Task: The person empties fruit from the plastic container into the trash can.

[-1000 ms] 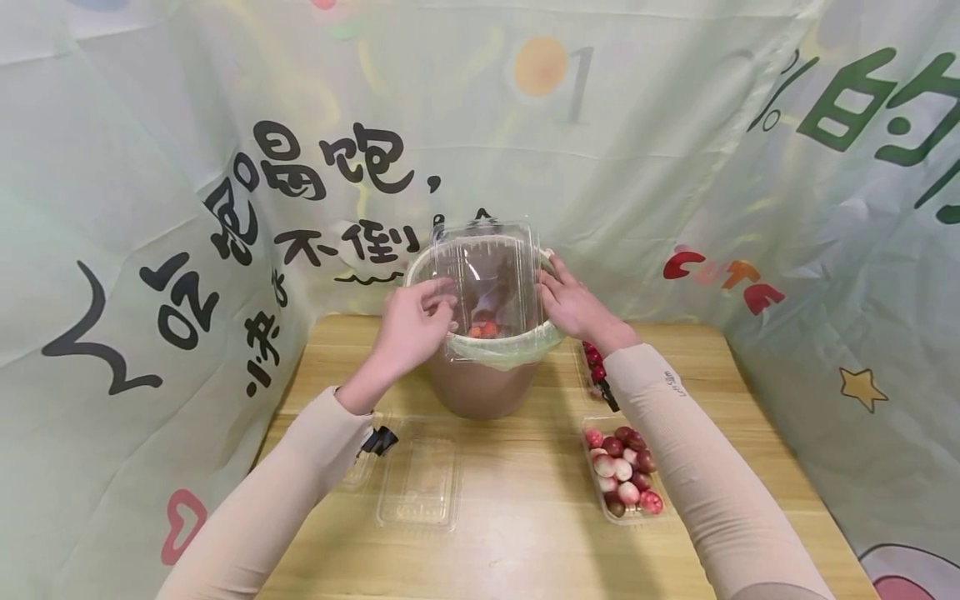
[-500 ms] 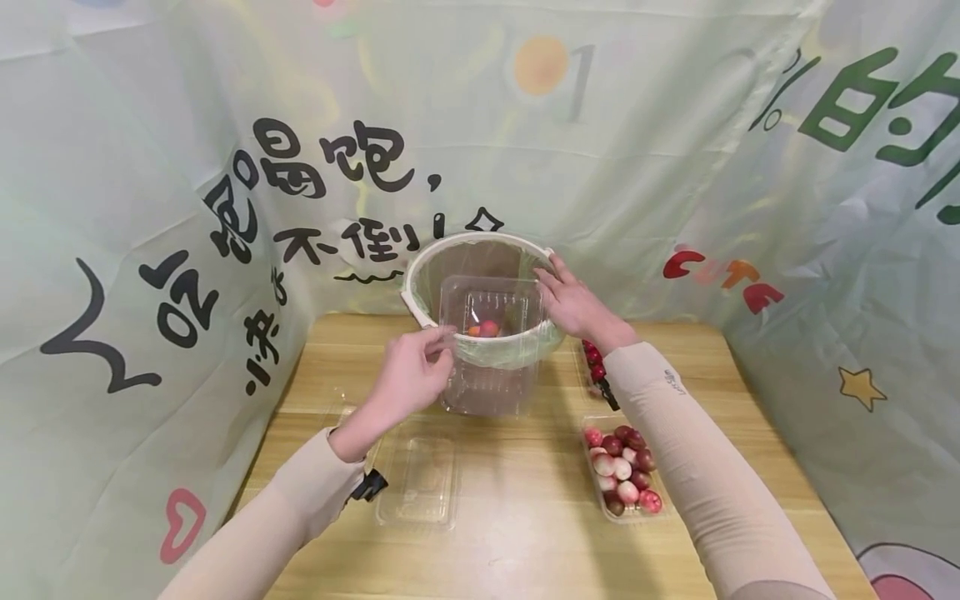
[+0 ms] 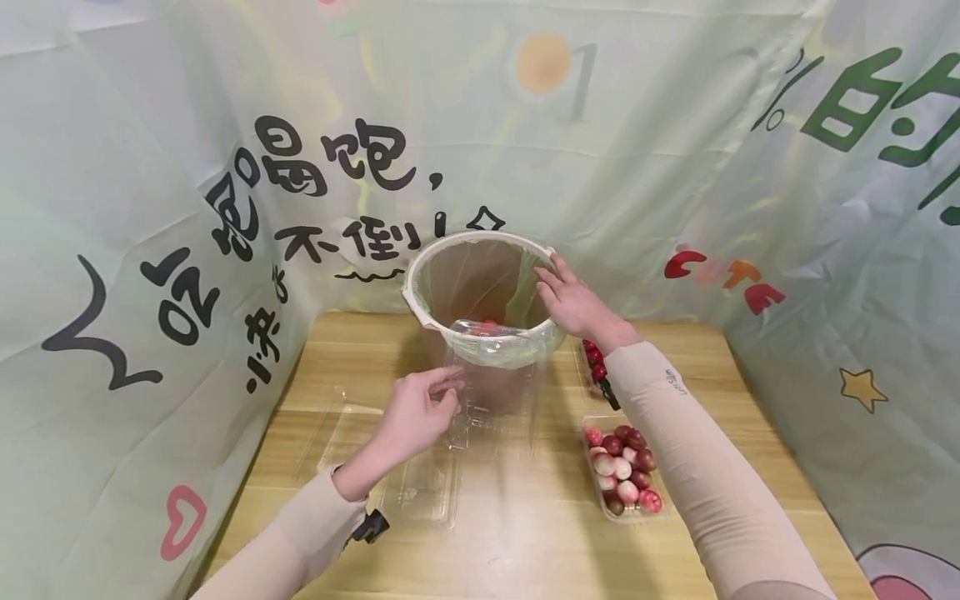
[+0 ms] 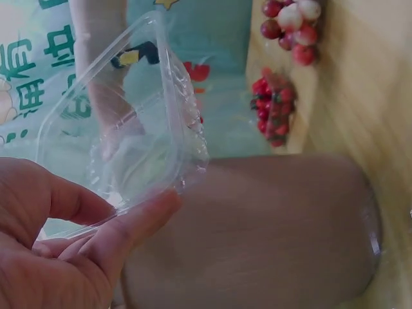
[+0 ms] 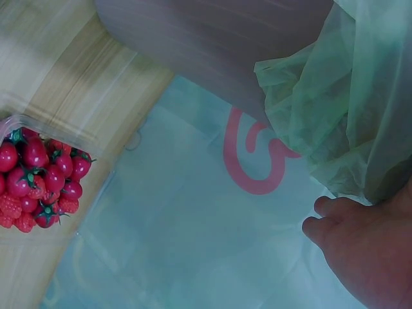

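My left hand (image 3: 420, 408) pinches the edge of a clear plastic box (image 4: 170, 96) between thumb and fingers. Nothing shows inside the box, which hangs tilted before the front of a brown trash bin (image 4: 270, 225). A pale green bag (image 5: 367, 84) lines the bin and folds over its white rim (image 3: 480, 237). Some red fruit (image 3: 489, 326) is visible down in the bin, partly behind the box's edge. My right hand (image 3: 577, 308) holds the bin's right rim, some fingers over the inner side; its thumb is hidden in the head view.
At the right stands a clear tray of red and whitish round fruit (image 3: 622, 471). Behind it, a box of cherry tomatoes and raspberries (image 5: 42, 180) is half covered by the right arm. Another clear plastic box (image 3: 420, 500) lies at left front. Printed cloth walls surround the table.
My left hand has brought the clear box down and toward me, from over the bin's mouth to before its front. The right hand has stayed on the rim.
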A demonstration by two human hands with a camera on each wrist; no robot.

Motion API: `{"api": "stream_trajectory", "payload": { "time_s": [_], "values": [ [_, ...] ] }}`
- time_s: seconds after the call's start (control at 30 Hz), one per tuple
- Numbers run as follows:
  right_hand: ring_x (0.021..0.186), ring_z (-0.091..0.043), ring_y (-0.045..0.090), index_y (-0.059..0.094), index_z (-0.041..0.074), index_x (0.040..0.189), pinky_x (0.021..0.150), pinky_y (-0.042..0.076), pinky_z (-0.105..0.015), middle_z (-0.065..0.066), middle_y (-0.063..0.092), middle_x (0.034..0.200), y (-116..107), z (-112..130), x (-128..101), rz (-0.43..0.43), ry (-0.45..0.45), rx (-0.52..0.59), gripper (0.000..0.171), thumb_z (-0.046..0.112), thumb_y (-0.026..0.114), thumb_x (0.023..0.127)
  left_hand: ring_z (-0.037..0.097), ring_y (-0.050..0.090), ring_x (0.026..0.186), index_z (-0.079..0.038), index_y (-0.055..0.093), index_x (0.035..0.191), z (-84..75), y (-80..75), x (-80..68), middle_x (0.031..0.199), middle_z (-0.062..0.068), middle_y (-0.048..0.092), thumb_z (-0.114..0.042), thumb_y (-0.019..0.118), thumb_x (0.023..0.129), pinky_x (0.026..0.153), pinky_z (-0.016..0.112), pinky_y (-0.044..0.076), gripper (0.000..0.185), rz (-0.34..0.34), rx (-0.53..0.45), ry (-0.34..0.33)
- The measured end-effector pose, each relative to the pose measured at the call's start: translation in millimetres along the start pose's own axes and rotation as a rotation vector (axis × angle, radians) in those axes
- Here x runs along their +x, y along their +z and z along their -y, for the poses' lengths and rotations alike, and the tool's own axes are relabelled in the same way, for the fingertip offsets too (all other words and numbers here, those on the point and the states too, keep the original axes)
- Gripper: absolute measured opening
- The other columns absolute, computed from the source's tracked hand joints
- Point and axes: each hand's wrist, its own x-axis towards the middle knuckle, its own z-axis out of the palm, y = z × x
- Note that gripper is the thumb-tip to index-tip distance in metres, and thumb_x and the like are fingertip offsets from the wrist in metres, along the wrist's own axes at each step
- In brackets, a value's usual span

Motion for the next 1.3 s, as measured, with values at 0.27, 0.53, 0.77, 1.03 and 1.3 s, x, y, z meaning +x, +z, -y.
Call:
{"api": "stream_trajectory", "payload": {
  "time_s": [0.27,0.53,0.77,1.03,1.3],
  "values": [
    [0.163,-0.044,0.011,0.026,0.008,0.167,0.132,0.014,-0.063,-0.015,-0.007,0.179,1,-1,0,-0.005,-0.003,-0.007,0.062,0.038,0.019,0.114,0.002,0.046,0.043,0.010,0.069,0.129,18.0,15.3,-8.6,0.111,0.024,0.079,0.007,0.056,0.090,0.039,0.018,0.035,0.041,0.027,0.020,-0.008],
    [0.162,-0.045,0.015,0.025,0.009,0.168,0.131,0.015,-0.064,-0.014,-0.008,0.179,2,-2,2,-0.014,0.003,-0.008,0.061,0.037,0.021,0.114,0.030,0.078,0.075,0.012,0.065,0.132,35.4,21.8,-8.6,0.115,0.028,0.076,0.009,0.057,0.093,0.048,0.021,0.054,0.040,0.044,-0.098,-0.102],
    [0.162,-0.046,0.014,0.026,0.007,0.167,0.131,0.016,-0.063,-0.015,-0.005,0.179,2,-1,2,-0.011,0.006,-0.004,0.060,0.035,0.022,0.114,0.025,0.075,0.071,0.014,0.063,0.132,50.3,34.2,-17.0,0.112,0.031,0.075,0.006,0.058,0.095,0.055,0.031,0.063,0.038,0.093,-0.159,-0.164],
    [0.162,-0.045,0.014,0.026,0.007,0.167,0.131,0.016,-0.062,-0.015,-0.006,0.179,2,-1,2,-0.008,0.009,-0.008,0.061,0.037,0.021,0.114,0.033,0.072,0.067,0.018,0.062,0.127,72.6,57.2,-28.6,0.095,0.028,0.075,0.005,0.059,0.095,0.057,0.032,0.064,0.035,0.119,-0.191,-0.198],
    [0.162,-0.046,0.015,0.026,0.008,0.167,0.131,0.017,-0.062,-0.014,-0.006,0.179,2,-1,2,-0.005,0.010,-0.012,0.063,0.040,0.019,0.113,0.046,0.072,0.062,0.022,0.060,0.118,90.9,79.1,-34.3,0.084,0.033,0.072,0.009,0.057,0.087,0.056,0.045,0.064,0.034,0.167,-0.156,-0.223]
  ]
}}
